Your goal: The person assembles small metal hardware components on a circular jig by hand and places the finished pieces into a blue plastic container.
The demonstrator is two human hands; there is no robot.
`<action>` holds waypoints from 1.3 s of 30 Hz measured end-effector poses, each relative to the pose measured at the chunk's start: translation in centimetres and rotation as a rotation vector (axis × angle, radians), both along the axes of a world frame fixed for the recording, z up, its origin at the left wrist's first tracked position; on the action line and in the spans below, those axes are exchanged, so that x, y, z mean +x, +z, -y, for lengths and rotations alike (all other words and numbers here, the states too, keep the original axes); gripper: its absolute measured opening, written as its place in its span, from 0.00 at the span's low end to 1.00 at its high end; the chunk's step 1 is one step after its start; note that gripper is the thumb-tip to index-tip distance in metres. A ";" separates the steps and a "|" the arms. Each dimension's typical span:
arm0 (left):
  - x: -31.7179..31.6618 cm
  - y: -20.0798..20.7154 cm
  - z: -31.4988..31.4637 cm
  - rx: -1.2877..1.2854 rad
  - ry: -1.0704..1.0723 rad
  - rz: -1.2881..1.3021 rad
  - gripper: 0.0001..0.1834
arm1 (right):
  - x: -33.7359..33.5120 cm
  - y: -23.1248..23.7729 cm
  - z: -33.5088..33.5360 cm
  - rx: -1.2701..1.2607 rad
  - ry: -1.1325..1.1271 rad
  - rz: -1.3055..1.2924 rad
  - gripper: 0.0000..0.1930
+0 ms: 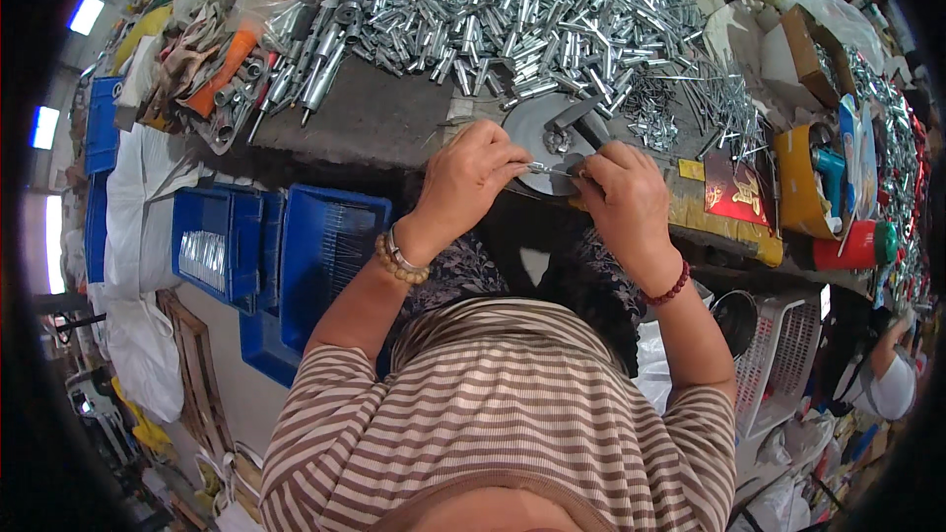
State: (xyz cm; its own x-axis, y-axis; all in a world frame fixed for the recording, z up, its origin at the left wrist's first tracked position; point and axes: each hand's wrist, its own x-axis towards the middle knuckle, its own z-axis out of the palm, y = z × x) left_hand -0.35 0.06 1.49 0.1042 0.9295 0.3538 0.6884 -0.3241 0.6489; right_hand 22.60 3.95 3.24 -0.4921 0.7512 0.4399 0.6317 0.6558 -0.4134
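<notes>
My left hand (471, 177) pinches one end of a thin shiny metal rod (548, 170) at the bench's near edge. The rod's other end runs to the fingertips of my right hand (628, 199), which are closed on it. The rod's exact kind is too small to make out. Just beyond my hands lies a round grey disc (524, 120) with a hammer (574, 112) resting on it, its dark handle pointing toward my right hand. A small metal piece (557, 142) sits beside the hammer.
A large heap of short metal tubes (532, 10) covers the bench's far side, with thin pins (729, 103) at right. Power-tool-like shafts (320, 64) lie left. Blue bins (305, 266) stand below left; a yellow container (803, 172) and red card (736, 189) are right.
</notes>
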 end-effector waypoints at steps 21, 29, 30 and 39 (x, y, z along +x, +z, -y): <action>-0.2 -0.6 0.0 0.019 -0.038 0.040 0.07 | 2.8 -0.5 -1.5 -0.059 -0.198 -0.139 0.06; 0.1 -0.5 -0.2 0.005 -0.042 0.054 0.08 | 10.2 -1.7 -5.1 -0.179 -0.485 -0.058 0.09; 0.1 -0.5 -0.2 0.006 -0.042 0.066 0.08 | 10.2 -1.7 -5.1 -0.153 -0.475 -0.041 0.09; 0.0 -0.9 -0.1 0.024 -0.047 0.069 0.09 | 10.2 -2.6 -5.9 -0.008 -0.453 0.167 0.09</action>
